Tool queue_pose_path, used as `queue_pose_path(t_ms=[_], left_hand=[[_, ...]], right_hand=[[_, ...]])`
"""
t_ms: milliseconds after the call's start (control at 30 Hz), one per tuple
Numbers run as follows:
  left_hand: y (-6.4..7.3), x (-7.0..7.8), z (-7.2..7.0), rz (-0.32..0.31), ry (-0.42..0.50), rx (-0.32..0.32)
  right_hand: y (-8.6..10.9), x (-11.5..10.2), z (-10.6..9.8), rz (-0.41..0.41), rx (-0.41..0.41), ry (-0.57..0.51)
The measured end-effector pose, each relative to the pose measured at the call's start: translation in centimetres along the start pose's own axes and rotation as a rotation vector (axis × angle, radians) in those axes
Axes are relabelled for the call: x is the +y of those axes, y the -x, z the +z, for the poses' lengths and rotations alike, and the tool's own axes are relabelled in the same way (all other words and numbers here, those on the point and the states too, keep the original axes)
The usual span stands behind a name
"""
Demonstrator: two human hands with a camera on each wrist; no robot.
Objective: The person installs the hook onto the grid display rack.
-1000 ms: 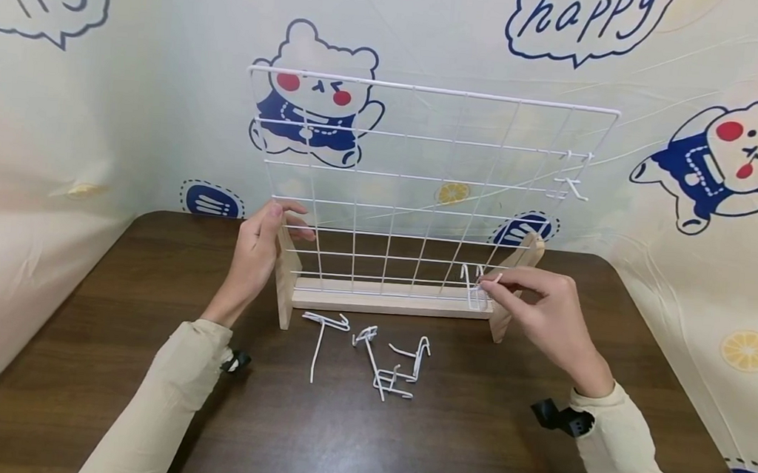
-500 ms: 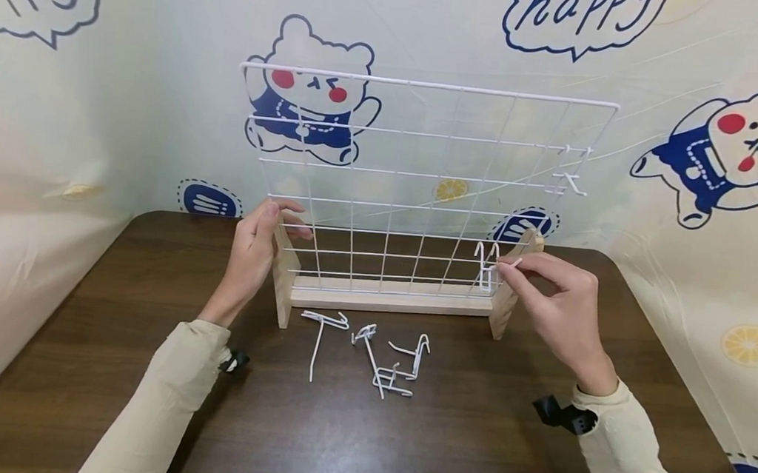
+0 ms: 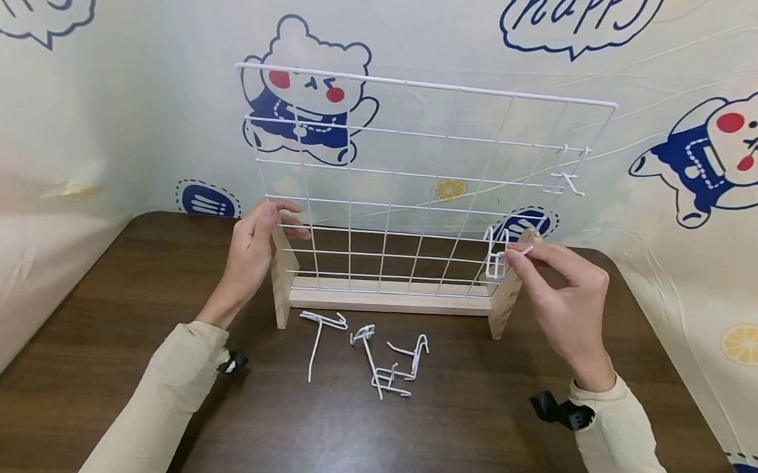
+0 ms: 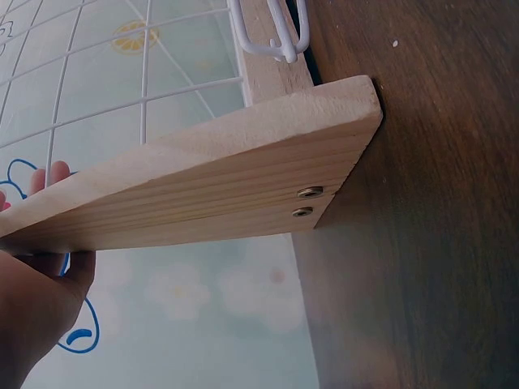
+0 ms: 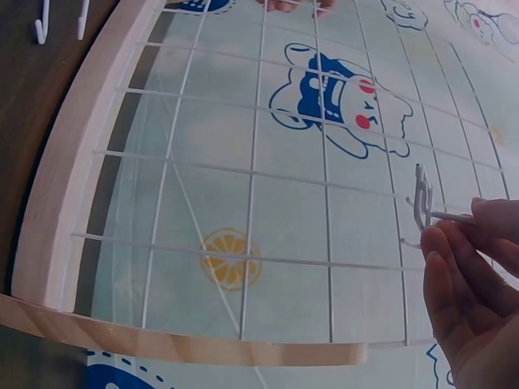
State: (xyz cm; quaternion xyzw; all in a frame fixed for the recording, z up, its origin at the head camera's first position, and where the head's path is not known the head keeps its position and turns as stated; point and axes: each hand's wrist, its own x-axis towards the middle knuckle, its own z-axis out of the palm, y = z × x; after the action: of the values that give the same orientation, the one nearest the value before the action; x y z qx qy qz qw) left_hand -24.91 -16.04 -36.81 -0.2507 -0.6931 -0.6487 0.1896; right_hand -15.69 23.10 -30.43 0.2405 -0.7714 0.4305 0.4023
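A white wire grid rack [image 3: 424, 85] stands on a light wooden base [image 3: 387, 302] with a wooden leg at each end. My left hand [image 3: 252, 249] grips the left wooden leg [image 4: 243, 174] near its upper end, thumb on one face and fingers on the other. Between thumb and fingertips, my right hand [image 3: 568, 300] pinches the prong of a white wire hook [image 3: 495, 257]. In the right wrist view this hook [image 5: 422, 203] has its bent ends toward the grid; whether they touch the wires I cannot tell. Another white hook [image 3: 565, 178] hangs at the grid's upper right.
Several loose white wire hooks lie on the dark brown table in front of the rack, among them one with a long straight prong [image 3: 313, 350] and a tangled group [image 3: 395, 375]. A patterned cloth [image 3: 161, 123] with cartoon bears hangs behind.
My right hand has carried the hook up and to the right along the grid, toward the right wooden leg. My left hand keeps its grip on the left leg.
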Motion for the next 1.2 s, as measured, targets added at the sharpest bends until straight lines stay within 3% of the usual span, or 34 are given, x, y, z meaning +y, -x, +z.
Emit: queue_pose_path(t_ms=[300,600,933,1200], left_hand=[[0.0,0.1,0.1,-0.006,0.025,0.002],[0.1,0.1,0.0,-0.009,-0.004,0.005],[0.3,3.0,0.6,-0.002,-0.03,0.003],[0.3,3.1,0.7,0.0,-0.014,0.003]], right_hand=[[-1.9,-2.1,0.5,-0.013,0.06,-0.063],[-2.6,-2.1,0.9,0.014,0.064,-0.052],[-2.9,-1.7,1.4,0.029,0.056,-0.038],[-2.7,-1.3,1.6,0.021,0.053,-0.002]])
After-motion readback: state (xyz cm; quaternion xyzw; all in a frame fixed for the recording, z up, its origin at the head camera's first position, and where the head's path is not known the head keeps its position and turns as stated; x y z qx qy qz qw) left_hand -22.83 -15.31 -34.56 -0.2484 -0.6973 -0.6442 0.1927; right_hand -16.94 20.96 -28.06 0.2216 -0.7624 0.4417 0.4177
